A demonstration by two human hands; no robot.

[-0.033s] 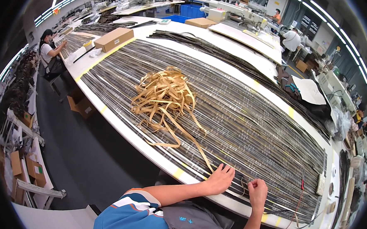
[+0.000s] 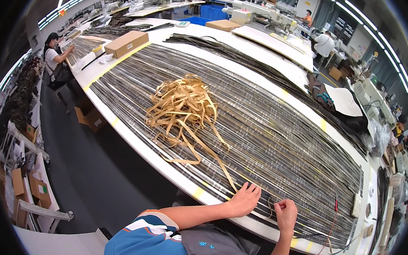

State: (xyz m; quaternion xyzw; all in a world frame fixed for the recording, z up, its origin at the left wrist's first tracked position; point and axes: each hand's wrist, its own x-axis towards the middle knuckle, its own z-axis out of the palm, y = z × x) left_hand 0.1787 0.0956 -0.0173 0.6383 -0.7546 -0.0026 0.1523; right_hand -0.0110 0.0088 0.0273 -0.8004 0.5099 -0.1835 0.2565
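Note:
A loose heap of tan ribbon (image 2: 184, 103) lies on a broad layer of dark and pale strips (image 2: 277, 131) running lengthwise along the table. One length trails from the heap to my left hand (image 2: 245, 201), which is closed at the table's near side with its fingers bent over the ribbon. A little to the right, my right hand (image 2: 286, 215) is held in a pinch just above the strips. Between the hands a short, narrow curl of the ribbon hangs by the right fingertips. The exact grip under my left fingers is hidden.
A cardboard box (image 2: 126, 44) sits on the table's far left part. Dark strip bundles (image 2: 245, 53) run along the far side. A red-handled tool (image 2: 336, 203) lies to the right, beside a pale block (image 2: 356, 205). At the left, another person (image 2: 55, 59) works at the table.

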